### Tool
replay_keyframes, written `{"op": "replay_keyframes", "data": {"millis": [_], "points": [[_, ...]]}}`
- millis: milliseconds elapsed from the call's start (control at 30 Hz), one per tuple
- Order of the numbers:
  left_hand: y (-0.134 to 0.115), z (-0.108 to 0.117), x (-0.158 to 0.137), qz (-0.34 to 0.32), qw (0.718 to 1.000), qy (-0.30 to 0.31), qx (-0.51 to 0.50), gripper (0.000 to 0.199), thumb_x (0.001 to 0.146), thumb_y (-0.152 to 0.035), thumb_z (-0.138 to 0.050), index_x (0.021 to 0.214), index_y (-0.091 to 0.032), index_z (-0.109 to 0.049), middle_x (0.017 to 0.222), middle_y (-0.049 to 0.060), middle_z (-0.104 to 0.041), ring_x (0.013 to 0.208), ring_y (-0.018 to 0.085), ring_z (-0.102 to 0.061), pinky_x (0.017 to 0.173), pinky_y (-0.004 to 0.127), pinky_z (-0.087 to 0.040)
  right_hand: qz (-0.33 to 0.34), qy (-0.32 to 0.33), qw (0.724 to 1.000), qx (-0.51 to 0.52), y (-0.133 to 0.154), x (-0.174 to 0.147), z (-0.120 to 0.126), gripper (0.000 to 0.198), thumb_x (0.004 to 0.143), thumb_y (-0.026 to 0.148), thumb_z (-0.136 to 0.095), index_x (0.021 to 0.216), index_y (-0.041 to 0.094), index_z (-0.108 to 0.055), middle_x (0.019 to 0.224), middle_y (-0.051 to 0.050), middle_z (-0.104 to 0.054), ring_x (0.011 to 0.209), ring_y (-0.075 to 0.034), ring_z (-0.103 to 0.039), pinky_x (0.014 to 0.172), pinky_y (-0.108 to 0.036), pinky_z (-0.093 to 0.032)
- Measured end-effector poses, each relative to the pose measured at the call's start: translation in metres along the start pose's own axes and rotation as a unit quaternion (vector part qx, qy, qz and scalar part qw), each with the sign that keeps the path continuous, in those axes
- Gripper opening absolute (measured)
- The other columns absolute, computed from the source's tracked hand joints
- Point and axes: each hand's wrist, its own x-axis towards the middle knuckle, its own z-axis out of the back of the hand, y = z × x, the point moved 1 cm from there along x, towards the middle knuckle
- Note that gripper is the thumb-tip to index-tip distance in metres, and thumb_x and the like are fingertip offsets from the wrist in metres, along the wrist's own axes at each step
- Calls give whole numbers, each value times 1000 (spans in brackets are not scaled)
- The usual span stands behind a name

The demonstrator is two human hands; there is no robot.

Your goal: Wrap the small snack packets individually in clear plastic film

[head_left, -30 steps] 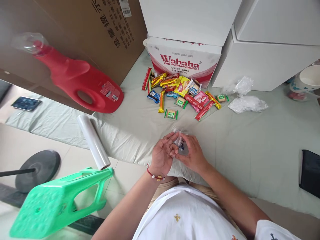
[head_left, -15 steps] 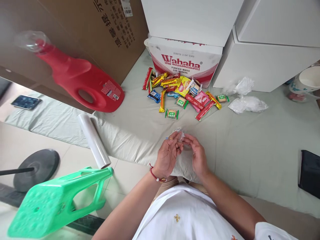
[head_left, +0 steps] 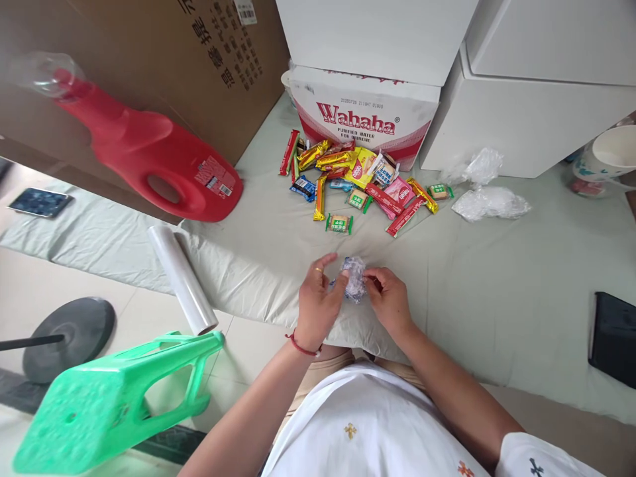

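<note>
While the left hand [head_left: 320, 301] grips the wrapped bundle [head_left: 355, 281], the right hand [head_left: 370, 281] bunches at its frame-right edge, hold unclear.

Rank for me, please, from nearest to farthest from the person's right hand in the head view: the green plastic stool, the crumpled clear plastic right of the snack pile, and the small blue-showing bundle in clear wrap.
From the right hand:
1. Small blue-showing bundle in clear wrap, immediately to its left.
2. Crumpled clear plastic, ahead and right.
3. Green plastic stool, far left.
</note>
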Motion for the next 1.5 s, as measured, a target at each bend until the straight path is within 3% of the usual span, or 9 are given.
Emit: {"op": "replay_keyframes", "data": {"millis": [100, 233, 433, 600, 733, 900, 1100, 1267, 1500], "points": [[8, -10, 18, -113, 966, -45, 230, 65, 78, -45, -79, 132, -16, -61, 144, 19, -55, 129, 35, -52, 103, 50, -46, 14, 9, 1000, -23, -1, 1, 0, 22, 92, 27, -53, 97, 22, -74, 92, -6, -72, 79, -19, -64, 75, -33, -48], [26, -27, 36, -91, 939, -10, 331, 21, 91, -38, -63, 97, -19, -68, 126, 17, -65, 122, 37, -55, 100, 52, -46, -32, 12, 999, 8, -12, 7, 1, 21, 93, 32, -54, 98, 22, -71, 88, -4, -73, 76, -19, -64, 74, -32, -49], [34, -30, 24, -106, 978, -12, 179, 30, 102, -37, -43, 75, -23, -46, 72, 0, -53, 69, 17, -50, 70, 30, -41, -60, -5, 997, 39, -15, 11, 8, 22, 92, 36, -53, 97, 22, -69, 92, -5, -72, 78, -19, -64, 71, -31, -50], [20, -41, 6, -111, 991, -11, 73, 32, 102, -43, -46, 77, -23, -46, 68, -3, -46, 66, 14, -44, 64, 27, -34, -36, -35, 996, 78, -2, 2, 20, 49, 96, 54, -56, 130, 20, -61, 112, -9, -69, 82, -18, -62, 67, -29, -50], [16, -63, 17, -43, 994, 97, -36, 42, 97, -53, -54, 71, -23, -40, 64, -5, -37, 61, 12, -35, 59, 26, -30, -35, -5, 997, 63, -10, 8, 35, 41, 98, 60, -54, 95, 21, -67, 66, 2, -54, 60, -15, -48, 57, -26, -39], [21, -94, 49, 29, 951, 256, -171, 56, 85, -70, -64, 69, -21, -40, 63, -7, -32, 59, 9, -27, 56, 25, -26, -40, -32, 992, 119, -30, 21, 56, 49, 99, 64, -50, 72, 23, -50, 63, 4, -40, 59, -13, -37, 55, -26, -33], [28, -102, 61, -32, 961, 226, -158, 47, 94, -64, -57, 77, -21, -48, 69, -5, -41, 64, 12, -36, 60, 25, -33, -39, -31, 993, 104, -32, 27, 56, 42, 103, 57, -47, 83, 22, -59, 69, 2, -47, 63, -14, -41, 58, -27, -34], [24, -91, 68, -191, 963, 177, -71, 22, 98, -38, -58, 107, -22, -70, 112, 9, -65, 99, 20, -58, 90, 33, -47, -43, -18, 996, 73, -33, 26, 53, 41, 104, 55, -45, 90, 23, -65, 68, 2, -49, 62, -15, -43, 59, -27, -37], [20, -76, 71, -182, 922, 338, -46, 36, 100, -36, -44, 105, -20, -76, 96, 8, -75, 88, 22, -66, 85, 35, -49, -19, -40, 998, 47, -32, 19, 56, 42, 104, 56, -45, 93, 23, -69, 69, 1, -55, 63, -16, -49, 59, -28, -40]]}}
